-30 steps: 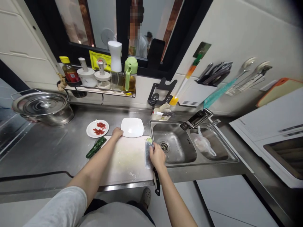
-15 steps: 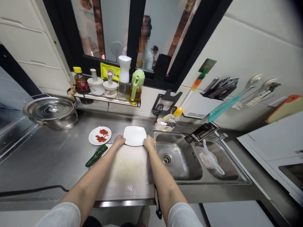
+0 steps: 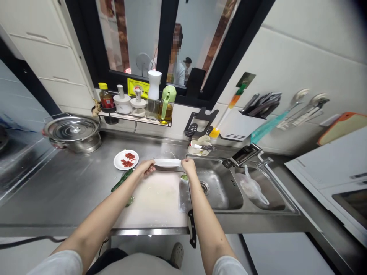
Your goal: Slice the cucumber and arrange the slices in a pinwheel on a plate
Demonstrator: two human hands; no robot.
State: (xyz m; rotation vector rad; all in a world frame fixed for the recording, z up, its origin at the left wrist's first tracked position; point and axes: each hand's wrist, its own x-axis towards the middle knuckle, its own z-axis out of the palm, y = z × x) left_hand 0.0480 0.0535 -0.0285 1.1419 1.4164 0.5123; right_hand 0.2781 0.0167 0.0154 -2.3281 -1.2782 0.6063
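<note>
A white square dish (image 3: pixel 168 163) is held up between my two hands above the far end of the white cutting board (image 3: pixel 156 198). It is seen nearly edge-on. My left hand (image 3: pixel 146 168) grips its left edge, and my right hand (image 3: pixel 188 166) pinches the right edge. Beside my left forearm lies a dark green cucumber (image 3: pixel 121 181), partly hidden by the arm. A round white plate (image 3: pixel 118 162) with chopped red bits stands behind it. Under my right forearm, a knife with a black handle (image 3: pixel 192 229) sticks out over the counter's front edge.
On the right is a double steel sink (image 3: pixel 223 193) with a faucet (image 3: pixel 242 156) and a plastic bag (image 3: pixel 254 187). A lidded steel pot (image 3: pixel 77 133) stands at the left. Above the counter, a shelf (image 3: pixel 134 117) carries bottles and jars. A green scrap (image 3: pixel 184 177) lies by the sink's edge.
The dish has been lifted and tilted: its flat top faced me before, now mostly its edge shows. Both hands still hold it. The view has shifted slightly.
</note>
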